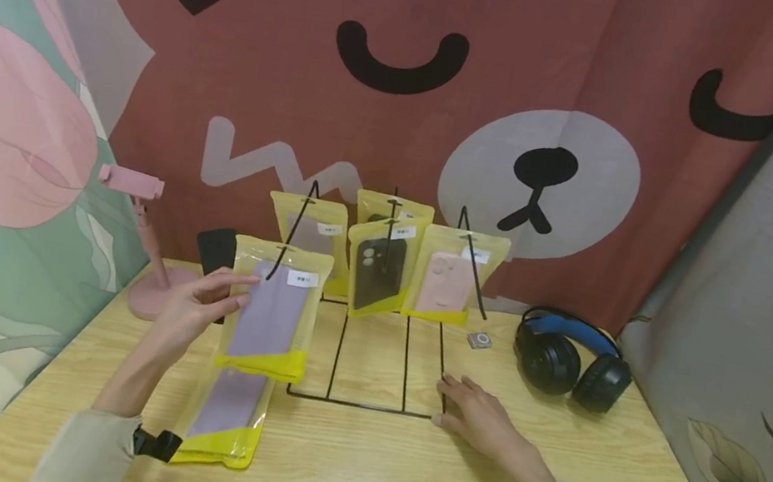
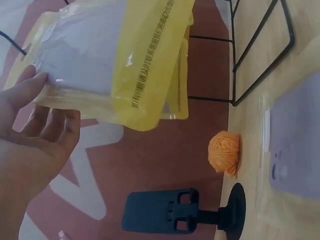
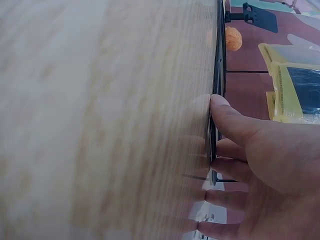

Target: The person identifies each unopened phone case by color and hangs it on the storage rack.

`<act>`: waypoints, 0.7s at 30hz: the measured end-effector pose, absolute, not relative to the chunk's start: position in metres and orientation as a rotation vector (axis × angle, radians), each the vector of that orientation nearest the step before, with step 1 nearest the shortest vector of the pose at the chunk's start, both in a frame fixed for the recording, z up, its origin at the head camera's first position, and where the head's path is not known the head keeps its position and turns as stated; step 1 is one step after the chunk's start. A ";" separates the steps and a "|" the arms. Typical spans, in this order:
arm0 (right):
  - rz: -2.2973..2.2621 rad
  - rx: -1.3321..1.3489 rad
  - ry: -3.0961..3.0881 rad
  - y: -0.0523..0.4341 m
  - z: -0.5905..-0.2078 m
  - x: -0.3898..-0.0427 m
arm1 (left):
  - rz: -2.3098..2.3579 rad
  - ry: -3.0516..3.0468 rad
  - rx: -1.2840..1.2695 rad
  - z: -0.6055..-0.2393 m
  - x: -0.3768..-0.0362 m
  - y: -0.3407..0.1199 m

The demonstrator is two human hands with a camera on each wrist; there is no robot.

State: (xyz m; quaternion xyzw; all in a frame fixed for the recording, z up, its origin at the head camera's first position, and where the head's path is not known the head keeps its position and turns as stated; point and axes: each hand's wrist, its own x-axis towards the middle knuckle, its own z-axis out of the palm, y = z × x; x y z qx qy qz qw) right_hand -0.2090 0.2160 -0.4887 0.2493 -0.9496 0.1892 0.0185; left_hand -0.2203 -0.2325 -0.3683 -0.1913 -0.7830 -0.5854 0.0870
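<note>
My left hand (image 1: 202,300) pinches the left edge of a clear pouch with a yellow bottom (image 1: 270,324), a purple phone case inside. Its thumb lies on one face and the fingers behind, as the left wrist view shows. The left hook of a black wire display rack (image 1: 364,406) passes at the pouch's top hole, its tip in front of the pouch. Farther back on the hooks hang several similar pouches, among them one with a black case (image 1: 379,273) and one with a pink case (image 1: 445,284). My right hand (image 1: 483,421) rests at the rack's front right corner, fingertips touching the base wire.
Another purple-case pouch (image 1: 226,414) lies on the table below the left hand. A pink phone stand (image 1: 156,280) and a black phone stand (image 2: 165,212) are at the left, with an orange yarn ball (image 2: 224,152). Headphones (image 1: 568,362) and a small square item (image 1: 479,340) sit right.
</note>
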 end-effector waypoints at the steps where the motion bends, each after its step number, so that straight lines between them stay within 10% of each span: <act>1: 0.589 0.775 -2.949 0.216 -0.489 -0.209 | -1.747 -2.335 -0.562 -0.369 -0.226 -0.231; 21: 0.576 0.802 -2.921 0.216 -0.492 -0.208 | -1.803 -2.239 -0.471 -0.381 -0.278 -0.228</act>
